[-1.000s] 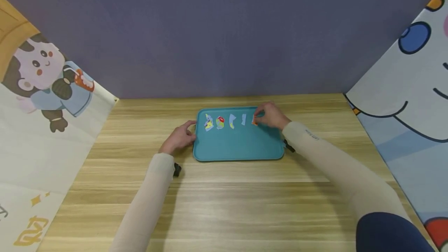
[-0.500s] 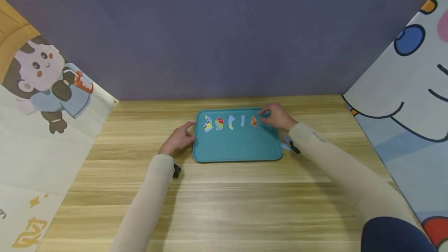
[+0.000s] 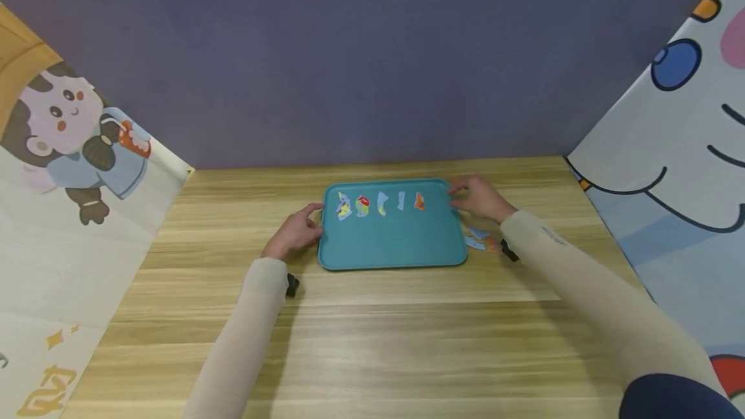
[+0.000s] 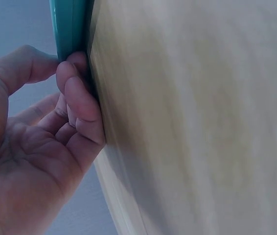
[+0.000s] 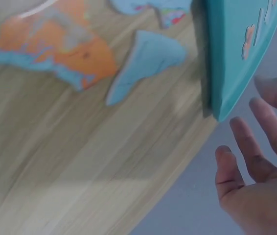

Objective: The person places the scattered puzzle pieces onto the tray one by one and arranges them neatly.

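Observation:
A teal tray [image 3: 392, 241] lies on the wooden table. Along its far side sits a row of several small flat puzzle pieces; the rightmost is an orange piece [image 3: 420, 201], and a red and yellow piece [image 3: 363, 205] is farther left. My left hand [image 3: 295, 233] grips the tray's left rim; in the left wrist view its thumb and curled fingers meet at the teal edge. At the tray's far right edge is my right hand [image 3: 478, 198], fingers spread and holding nothing. Whether its fingertips touch the rim, I cannot tell.
Several loose pieces lie on the table beside the tray's right side, among them a light blue piece [image 5: 146, 63] and a larger orange and blue piece [image 5: 55, 44]. A dark partition [image 3: 372, 63] stands behind the table. Printed panels flank both sides.
My right hand has let go of the orange piece, leaving it on the tray, and has moved right to the tray's edge. Loose pieces there have come into view. The left hand stays put.

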`<state>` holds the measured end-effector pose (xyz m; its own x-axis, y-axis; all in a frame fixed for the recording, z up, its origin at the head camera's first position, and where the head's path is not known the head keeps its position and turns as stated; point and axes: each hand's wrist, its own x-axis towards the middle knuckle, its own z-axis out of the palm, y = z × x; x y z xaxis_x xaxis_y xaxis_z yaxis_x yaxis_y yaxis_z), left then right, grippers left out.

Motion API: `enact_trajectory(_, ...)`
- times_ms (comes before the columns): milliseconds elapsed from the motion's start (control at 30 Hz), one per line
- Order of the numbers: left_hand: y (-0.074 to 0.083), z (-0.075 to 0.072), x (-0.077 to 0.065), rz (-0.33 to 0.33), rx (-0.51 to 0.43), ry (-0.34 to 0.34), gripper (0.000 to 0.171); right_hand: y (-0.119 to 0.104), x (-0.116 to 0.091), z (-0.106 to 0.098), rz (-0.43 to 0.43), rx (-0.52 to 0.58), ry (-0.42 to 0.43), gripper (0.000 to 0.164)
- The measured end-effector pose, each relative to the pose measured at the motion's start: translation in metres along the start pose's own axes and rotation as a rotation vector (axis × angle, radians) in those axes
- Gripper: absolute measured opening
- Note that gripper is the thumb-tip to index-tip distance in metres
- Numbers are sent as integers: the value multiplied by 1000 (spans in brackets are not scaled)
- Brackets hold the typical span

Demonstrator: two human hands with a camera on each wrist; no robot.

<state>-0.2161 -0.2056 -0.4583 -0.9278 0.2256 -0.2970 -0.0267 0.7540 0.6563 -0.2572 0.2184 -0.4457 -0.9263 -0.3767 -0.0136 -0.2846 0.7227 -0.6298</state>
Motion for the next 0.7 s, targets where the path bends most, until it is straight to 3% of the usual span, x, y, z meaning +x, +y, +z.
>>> enact_trajectory(333, 0, 0, 2, 12, 3, -7, 65, 11, -17, -9, 15, -6, -18, 29)
enact_trajectory(533, 1, 1, 1, 7, 5, -2, 65, 17, -28, -13, -18, -4, -29, 28)
enact_trajectory(700, 2, 0, 1, 10, 15, 2, 65, 25, -40, -12, -52, -28, -99, 35)
